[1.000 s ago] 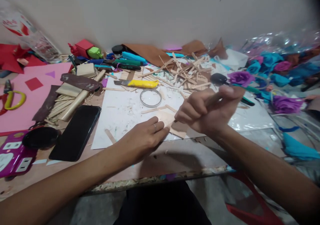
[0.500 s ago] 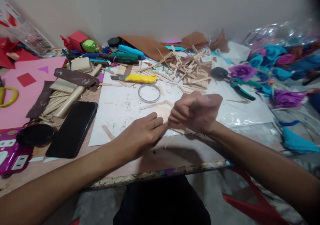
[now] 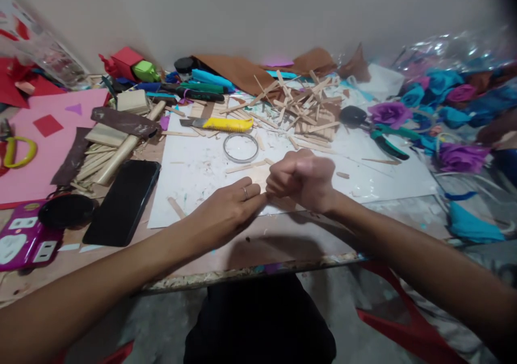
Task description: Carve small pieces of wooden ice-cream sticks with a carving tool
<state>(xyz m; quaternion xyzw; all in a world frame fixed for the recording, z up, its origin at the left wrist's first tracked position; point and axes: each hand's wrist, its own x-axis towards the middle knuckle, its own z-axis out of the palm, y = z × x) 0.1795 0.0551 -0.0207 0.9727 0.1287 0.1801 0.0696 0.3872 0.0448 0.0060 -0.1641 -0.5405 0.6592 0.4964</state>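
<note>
My left hand (image 3: 238, 208), with a ring on one finger, is closed at the near edge of the white sheet (image 3: 202, 181). Its fingertips press on a flat pale wooden piece (image 3: 260, 177), mostly covered by both hands. My right hand (image 3: 302, 182) is curled into a fist just over that piece, its fingers meeting the left fingertips. Whatever the fist holds is hidden. Beyond the hands lie a thin wooden stick (image 3: 246, 167), a roll of clear tape (image 3: 241, 148) and a yellow utility knife (image 3: 226, 124). A short stick piece (image 3: 342, 175) rests right of my fist.
Wooden sticks (image 3: 309, 105) are heaped at the back. Green-handled pliers (image 3: 390, 144) and paper flowers (image 3: 464, 156) lie right. On the left are a black phone (image 3: 123, 202), a purple power socket box (image 3: 30, 237) and yellow-handled scissors (image 3: 20, 153). The table edge (image 3: 186, 282) runs close to my lap.
My right fist has shifted slightly left and covers more of the wooden piece. The short stick piece to its right now shows. My left hand keeps its place; the view has shifted slightly.
</note>
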